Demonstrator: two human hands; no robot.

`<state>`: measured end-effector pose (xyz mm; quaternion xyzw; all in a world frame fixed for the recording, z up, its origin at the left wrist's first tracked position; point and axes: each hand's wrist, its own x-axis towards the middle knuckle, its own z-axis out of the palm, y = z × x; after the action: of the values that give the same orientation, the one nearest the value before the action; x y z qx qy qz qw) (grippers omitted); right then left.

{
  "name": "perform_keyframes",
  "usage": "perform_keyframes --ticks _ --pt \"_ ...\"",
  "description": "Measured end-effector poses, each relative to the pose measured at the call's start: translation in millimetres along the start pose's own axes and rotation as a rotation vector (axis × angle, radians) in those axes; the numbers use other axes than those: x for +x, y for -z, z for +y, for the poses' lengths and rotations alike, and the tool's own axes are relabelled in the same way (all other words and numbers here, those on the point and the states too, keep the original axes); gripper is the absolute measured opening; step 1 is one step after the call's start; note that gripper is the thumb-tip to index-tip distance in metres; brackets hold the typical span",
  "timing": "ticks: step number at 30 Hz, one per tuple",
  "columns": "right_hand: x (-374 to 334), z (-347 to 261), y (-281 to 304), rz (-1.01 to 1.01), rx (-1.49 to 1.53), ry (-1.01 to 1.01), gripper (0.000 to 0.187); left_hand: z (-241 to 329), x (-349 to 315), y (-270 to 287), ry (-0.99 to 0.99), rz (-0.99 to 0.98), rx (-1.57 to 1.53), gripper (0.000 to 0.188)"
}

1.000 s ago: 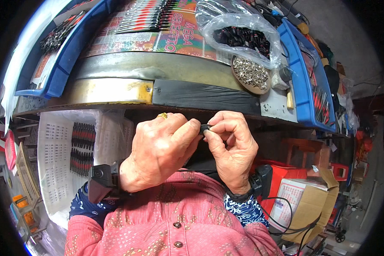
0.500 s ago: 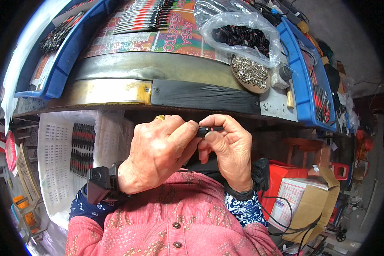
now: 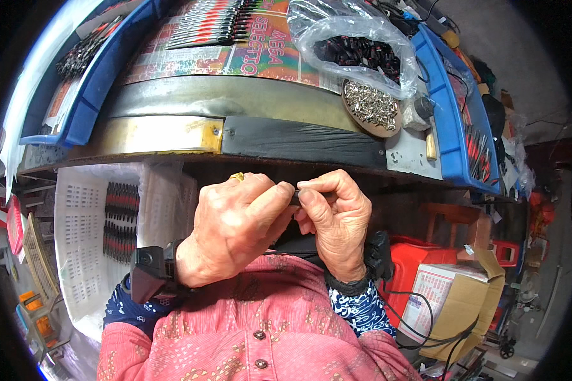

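Note:
My left hand, with a gold ring on one finger, is closed in a pinch in front of the bench edge. Opposite it, my right hand pinches with thumb and forefinger. Between the two sets of fingertips is a small black pen part, mostly covered by the fingers. Similar black parts fill a clear plastic bag on the bench. Just in front of that bag, small silvery metal pieces are heaped in a round dish.
Red, silver and black pens lie in a row on the bench. Blue trays stand at left and right, both holding pens. A white basket with pens sits below left. A red stool and an opened carton are at right.
My right thumb and fingers have closed in toward the left fingertips and now cover most of the black pen part, whose red band no longer shows. The left hand has barely moved.

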<state>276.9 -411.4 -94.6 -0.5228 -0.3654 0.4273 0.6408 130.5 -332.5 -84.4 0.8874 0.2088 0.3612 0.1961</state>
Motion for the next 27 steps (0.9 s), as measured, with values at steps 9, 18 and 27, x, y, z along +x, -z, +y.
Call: perform_keyframes --ticks 9,18,27 --pt "4 11 18 -0.178 0.157 0.013 0.02 -5 2 6 0.004 -0.081 -0.174 0.026" --pt "2 8 14 -0.11 0.105 -0.095 0.012 -4 -3 -1 -0.012 -0.056 -0.092 0.027" --pt "-5 8 3 0.001 -0.051 0.061 0.007 -4 -5 -7 0.001 -0.014 -0.067 0.027"
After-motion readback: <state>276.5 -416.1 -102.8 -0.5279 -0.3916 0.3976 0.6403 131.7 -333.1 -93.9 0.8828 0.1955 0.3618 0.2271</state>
